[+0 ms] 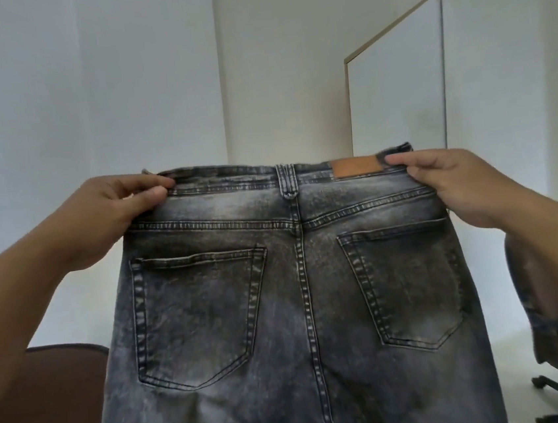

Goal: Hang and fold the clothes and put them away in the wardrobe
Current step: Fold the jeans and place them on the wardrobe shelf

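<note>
Grey washed jeans [290, 296] hang mid-frame, back pockets facing us, with left hand [109, 215] and right hand [457, 182] each pinching a waistband corner. Best bring those 2 corners together evenly, so the legs stack.

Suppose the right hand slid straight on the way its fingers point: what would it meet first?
The right hand points left along the waistband of the jeans, so it would probably first meet the tan leather patch.
</note>
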